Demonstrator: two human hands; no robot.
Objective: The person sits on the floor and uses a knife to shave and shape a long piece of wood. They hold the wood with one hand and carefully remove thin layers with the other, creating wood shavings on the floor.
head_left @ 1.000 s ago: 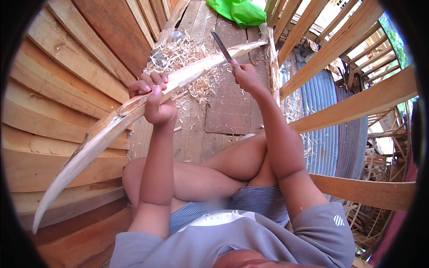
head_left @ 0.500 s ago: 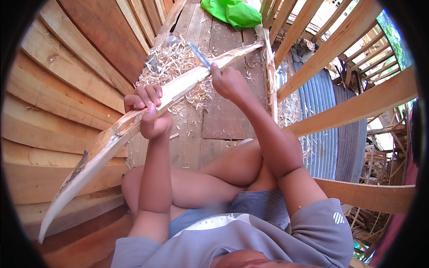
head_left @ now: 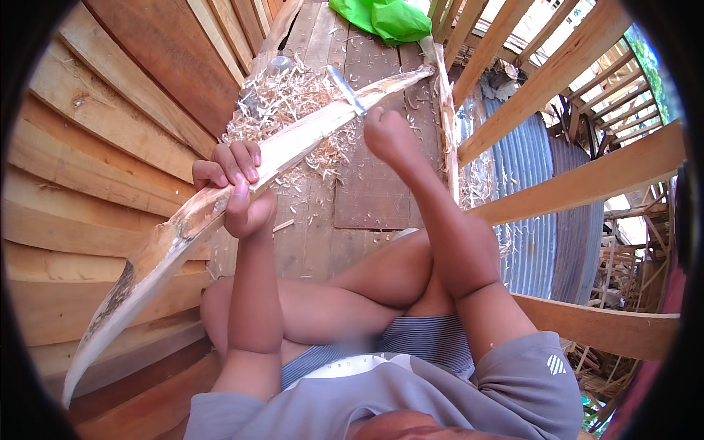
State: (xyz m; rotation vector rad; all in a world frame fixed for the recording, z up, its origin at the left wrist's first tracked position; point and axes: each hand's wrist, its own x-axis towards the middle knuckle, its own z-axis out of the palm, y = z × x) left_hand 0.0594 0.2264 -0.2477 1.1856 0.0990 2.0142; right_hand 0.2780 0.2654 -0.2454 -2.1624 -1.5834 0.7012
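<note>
Curved wood (head_left: 297,152) is pale over much of its length, but not everywhere

We take the pile of shavings (head_left: 275,99) as our landmark. The curved wood passes along the near side of the pile; one end points beyond it, to the far right, and the other end bends away to its near left. Around the wood, more loose curls lie on the plank floor (head_left: 370,198).

Our left hand (head_left: 236,183) is closed around the wood, at the near left of the pile, with the thumb on one side and the fingers over the other. Our right hand (head_left: 383,136), to the right of the pile, is wrapped on the handle of a knife (head_left: 345,89). The blade crosses over the wood; we cannot tell if the edge is cutting in. The two hands are well apart.

We judge that a good part of the shaving is done: the stretch beside the pile looks bare and pale, and the curls are many. What is left, in our opinion, is the rougher surface: a dark patch (head_left: 123,282) on the bent part, at the near left, and the darker tip at the far right. The underside is hidden from us.
</note>
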